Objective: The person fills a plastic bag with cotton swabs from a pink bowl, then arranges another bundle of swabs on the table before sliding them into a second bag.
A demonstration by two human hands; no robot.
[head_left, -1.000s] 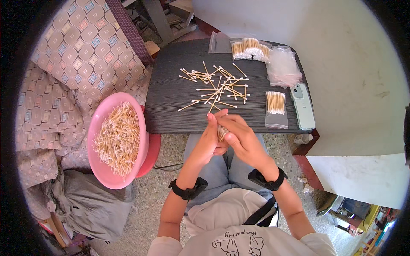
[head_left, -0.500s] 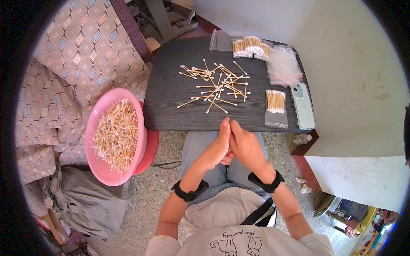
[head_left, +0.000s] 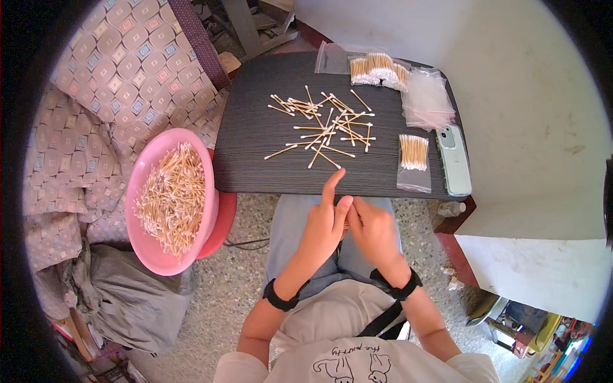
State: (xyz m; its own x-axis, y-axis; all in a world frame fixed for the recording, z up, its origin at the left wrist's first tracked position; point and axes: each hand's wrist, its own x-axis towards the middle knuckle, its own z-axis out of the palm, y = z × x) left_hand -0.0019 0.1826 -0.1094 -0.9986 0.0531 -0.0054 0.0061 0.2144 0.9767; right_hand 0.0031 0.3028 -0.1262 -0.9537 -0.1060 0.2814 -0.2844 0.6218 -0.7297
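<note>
Just in front of the table's near edge, above my lap, my hands meet. My left hand (head_left: 324,225) has its index finger stretched out toward the table and its thumb raised; its other fingers curl inward, mostly hidden. My right hand (head_left: 375,231) is closed against it, thumb and index finger near the left thumb. A small brownish patch shows between the palms, too hidden to name. Nearest to the left index fingertip lie loose cotton swabs (head_left: 327,156), scattered over the dark table (head_left: 249,169).
Left of the table, a pink basin (head_left: 134,223) full of cotton swabs rests on a red stool (head_left: 220,233). On the table's right are a bag of swabs (head_left: 414,153), a phone (head_left: 454,159), clear bags (head_left: 428,99) and bundled swabs (head_left: 380,69). A wall (head_left: 511,127) stands beyond.
My left index finger has straightened and lifted away from the right hand, and the left hand has shifted slightly left. My right hand has moved a little right. The table's things stay put.
</note>
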